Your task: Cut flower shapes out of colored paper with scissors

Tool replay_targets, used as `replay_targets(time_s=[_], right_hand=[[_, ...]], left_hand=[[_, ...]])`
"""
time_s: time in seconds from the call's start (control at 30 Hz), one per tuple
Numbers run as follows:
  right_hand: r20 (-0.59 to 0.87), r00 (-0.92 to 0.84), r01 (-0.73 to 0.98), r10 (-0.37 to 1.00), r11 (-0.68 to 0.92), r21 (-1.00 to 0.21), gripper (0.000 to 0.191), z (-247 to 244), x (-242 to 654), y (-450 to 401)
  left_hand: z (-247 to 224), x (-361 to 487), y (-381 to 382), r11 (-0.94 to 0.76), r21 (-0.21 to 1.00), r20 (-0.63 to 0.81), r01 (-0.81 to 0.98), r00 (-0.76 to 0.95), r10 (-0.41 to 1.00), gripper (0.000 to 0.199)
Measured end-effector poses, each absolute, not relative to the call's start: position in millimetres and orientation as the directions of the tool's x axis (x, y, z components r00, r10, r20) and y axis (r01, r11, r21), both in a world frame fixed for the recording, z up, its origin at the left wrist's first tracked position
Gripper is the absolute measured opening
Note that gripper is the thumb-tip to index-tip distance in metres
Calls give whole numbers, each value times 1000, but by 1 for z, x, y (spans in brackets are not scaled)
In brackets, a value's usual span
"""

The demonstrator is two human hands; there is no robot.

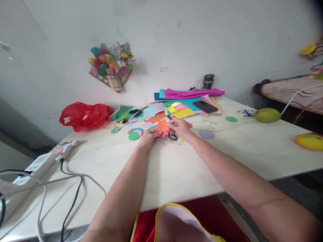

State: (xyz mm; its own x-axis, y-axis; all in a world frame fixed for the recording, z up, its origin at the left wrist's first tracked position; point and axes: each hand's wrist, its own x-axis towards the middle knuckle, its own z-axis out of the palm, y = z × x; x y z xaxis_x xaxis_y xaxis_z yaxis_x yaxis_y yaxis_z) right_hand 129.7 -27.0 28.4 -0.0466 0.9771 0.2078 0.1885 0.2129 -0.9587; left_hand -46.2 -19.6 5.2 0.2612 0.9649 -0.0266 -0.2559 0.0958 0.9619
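Observation:
My left hand is closed on red-orange paper with a scalloped edge, its thumb lying on top. My right hand has its fingers pinched at the right edge of that same paper. Beside those fingers pokes the end of a dark stick; whether they hold it I cannot tell. Black scissor handles show on the table just below the right hand, among small paper scraps. Left of my hands is a stack of scalloped paper flowers, with green on top.
Coloured sheets, a phone and magenta paper lie behind. A red plastic bag and second scissors are at left. A power strip and cables occupy the left edge; mangoes sit at right.

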Motion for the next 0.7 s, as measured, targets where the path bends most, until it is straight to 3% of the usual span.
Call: replay_targets(time_s=[0.17,0.3,0.47,0.57,0.7], right_hand=[[234,180,41,956,230,-972,32,29,130,-21],[234,346,-59,909,270,-961,27,30,133,-15],[137,241,-58,961,155,-986,18,36,111,-15],[64,91,-22,994,66,-998,22,38,81,-14],[61,44,11,997,60,-998,20,35,31,-1]], left_hand=[[3,-44,-20,74,968,-11,-241,253,967,30],[6,-52,-16,19,961,14,-277,119,993,31],[22,-80,-8,-283,850,85,-444,-415,906,33],[30,-95,-6,-350,814,35,-464,-561,827,26],[33,-100,-4,-419,833,61,-361,-694,718,25]])
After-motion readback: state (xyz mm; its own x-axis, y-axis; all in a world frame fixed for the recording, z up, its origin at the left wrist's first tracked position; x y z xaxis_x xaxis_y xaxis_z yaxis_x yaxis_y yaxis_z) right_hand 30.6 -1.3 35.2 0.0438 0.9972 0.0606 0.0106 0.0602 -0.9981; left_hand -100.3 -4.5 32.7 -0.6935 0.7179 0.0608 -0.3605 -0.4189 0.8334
